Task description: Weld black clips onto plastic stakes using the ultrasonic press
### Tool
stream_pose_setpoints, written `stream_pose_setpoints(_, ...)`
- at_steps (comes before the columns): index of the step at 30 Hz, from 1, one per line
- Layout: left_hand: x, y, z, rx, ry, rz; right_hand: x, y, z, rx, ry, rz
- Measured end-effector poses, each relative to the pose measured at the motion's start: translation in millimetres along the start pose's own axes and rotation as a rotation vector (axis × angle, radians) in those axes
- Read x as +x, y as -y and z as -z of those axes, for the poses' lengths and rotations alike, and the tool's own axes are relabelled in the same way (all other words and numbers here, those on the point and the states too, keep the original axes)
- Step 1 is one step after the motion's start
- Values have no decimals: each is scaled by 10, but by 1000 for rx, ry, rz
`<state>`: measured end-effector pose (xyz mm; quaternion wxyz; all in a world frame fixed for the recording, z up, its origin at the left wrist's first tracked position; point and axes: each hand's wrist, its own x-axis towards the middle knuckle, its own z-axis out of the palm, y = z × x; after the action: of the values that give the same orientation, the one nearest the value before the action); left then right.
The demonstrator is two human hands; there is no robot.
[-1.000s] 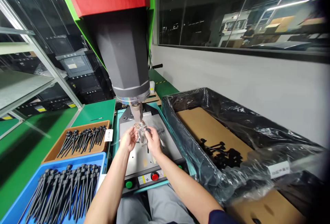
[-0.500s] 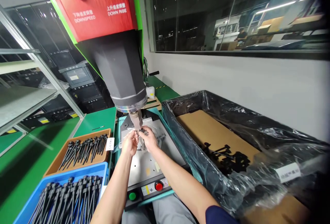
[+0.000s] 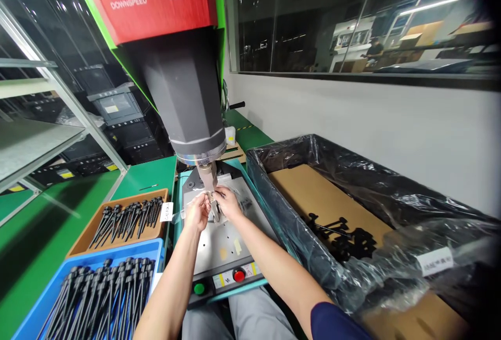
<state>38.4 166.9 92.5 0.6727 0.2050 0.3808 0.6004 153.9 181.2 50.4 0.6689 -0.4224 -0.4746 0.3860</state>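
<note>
Both hands are together at the small metal fixture [image 3: 216,211] beneath the metal horn [image 3: 207,174] of a press. My left hand [image 3: 199,211] is on the fixture's left side, thumb and fingers pinched together. From the right, my right hand [image 3: 228,203] reaches in with its fingers curled in a pinch, close under the horn tip. Whatever small part lies in the fingertips is mostly hidden, and I cannot make it out. Clear plastic film [image 3: 242,196] lies on the grey base plate [image 3: 211,256] around the hands.
Black long-stemmed parts fill a blue bin [image 3: 161,248] and an orange bin [image 3: 74,248] at left. On the right, a large box lined with black plastic [image 3: 282,220] holds more black parts [image 3: 352,243]. Green [image 3: 199,289] and red [image 3: 239,276] buttons sit on the press's front edge.
The view has shifted slightly. Both hands stay at the fixture under the horn, with only small finger movements, and the right hand's fingers look a little more closed.
</note>
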Motion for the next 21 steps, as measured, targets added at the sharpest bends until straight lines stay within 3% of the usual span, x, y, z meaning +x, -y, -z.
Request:
stream_pose_setpoints(11,-30,55,44,80,-13,-76,-466,-157,324,151,155,-217)
stream_pose_setpoints(17,30,55,55,115,-34,-98,-359,-20,296,425,-136,-348)
stream_pose_setpoints(21,60,61,66,137,-33,-97,-237,37,298,438,-176,-408)
